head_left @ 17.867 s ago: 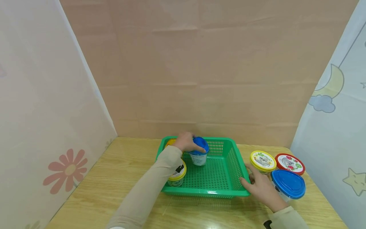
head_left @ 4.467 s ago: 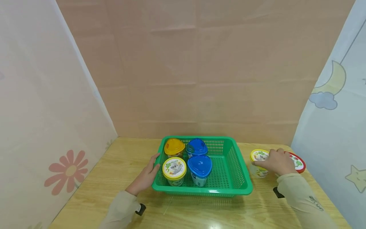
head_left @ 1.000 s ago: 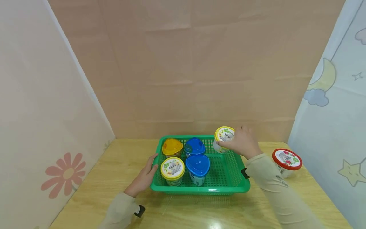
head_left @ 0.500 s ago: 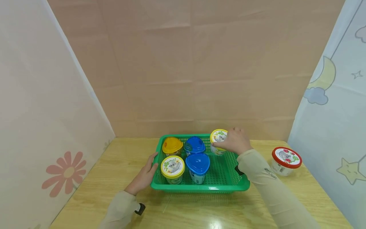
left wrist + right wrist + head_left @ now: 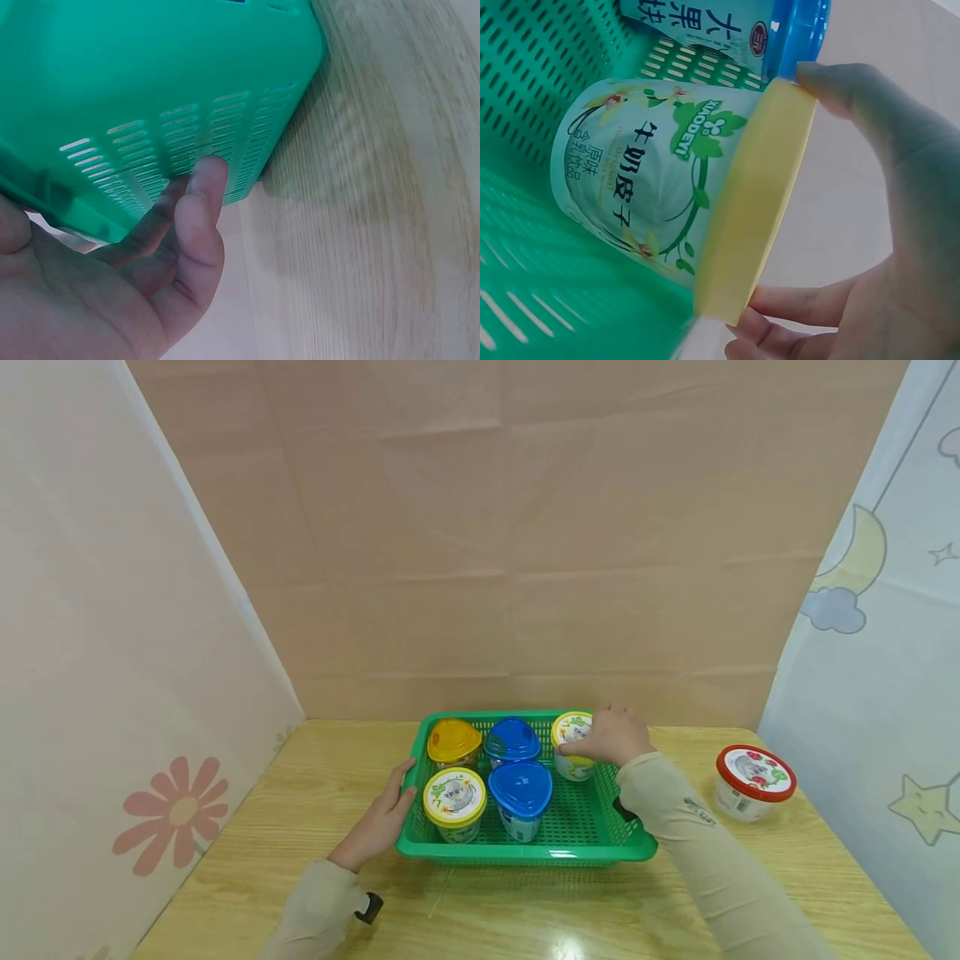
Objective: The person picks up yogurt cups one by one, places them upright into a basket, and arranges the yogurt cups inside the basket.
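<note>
My right hand (image 5: 615,735) pinches the rim of a yellow-lidded plastic tub (image 5: 652,180), thumb on one side of the lid and fingers on the other. That tub (image 5: 573,764) is upright in the back right part of the green plastic basket (image 5: 525,853); whether its base touches the floor is hidden. At the basket's left side, my left hand (image 5: 382,818) holds the edge, thumb at the rim and fingers (image 5: 206,180) against the slotted outer wall. Also inside are an orange-lidded tub (image 5: 453,740), two blue-lidded tubs (image 5: 512,740) and another yellow-lidded tub (image 5: 454,802).
A red-lidded tub (image 5: 753,783) stands on the wooden table (image 5: 300,827), right of the basket. Behind is a brown backdrop (image 5: 420,568); printed white panels (image 5: 112,610) border the left and right sides.
Several seconds ago this yellow-lidded tub stood on the table at right; it now sits lower inside the basket than one second ago. Both blue-lidded tubs are in the basket. My left hand keeps its place.
</note>
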Available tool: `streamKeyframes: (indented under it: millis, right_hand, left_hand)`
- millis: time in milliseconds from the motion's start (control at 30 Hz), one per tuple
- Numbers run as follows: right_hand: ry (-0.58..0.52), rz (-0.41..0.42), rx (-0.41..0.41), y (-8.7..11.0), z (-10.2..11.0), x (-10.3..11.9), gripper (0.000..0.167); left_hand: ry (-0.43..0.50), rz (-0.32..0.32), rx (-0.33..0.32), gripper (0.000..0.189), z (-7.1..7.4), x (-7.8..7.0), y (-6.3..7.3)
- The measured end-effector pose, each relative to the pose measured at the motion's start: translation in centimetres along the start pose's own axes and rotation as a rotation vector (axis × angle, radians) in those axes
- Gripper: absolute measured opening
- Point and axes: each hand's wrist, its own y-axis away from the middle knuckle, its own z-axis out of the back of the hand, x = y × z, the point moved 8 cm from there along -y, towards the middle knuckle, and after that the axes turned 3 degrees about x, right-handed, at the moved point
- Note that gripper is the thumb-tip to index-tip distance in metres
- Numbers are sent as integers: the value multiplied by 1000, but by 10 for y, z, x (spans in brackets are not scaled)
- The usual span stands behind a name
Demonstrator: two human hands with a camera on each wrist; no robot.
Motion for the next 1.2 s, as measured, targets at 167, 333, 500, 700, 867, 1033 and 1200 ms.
streamKeyframes:
  millis: [167,333,500,700,867,1033,1200]
  right_hand:
    - [11,-12,34,-2,-7,0,80]
    - [44,-3,55,-3,-13,2,72]
    - [42,3,58,-4,-18,4,67]
    - [55,10,50,-7,-23,3,66]
    - [80,10,44,-9,-24,4,63]
    - [90,13,52,-9,-25,5,65]
    - [98,18,50,-9,-24,6,66]
  left_hand:
    - [6,4,6,51,0,2,-1]
    - [12,0,8,52,-1,5,0]
    - [18,-3,15,52,-2,5,1]
    - [14,2,19,52,-3,4,0]
    - [20,0,20,51,-2,2,1]
    - [33,-1,16,51,-2,2,1]
    - [27,-1,13,51,-1,1,0]
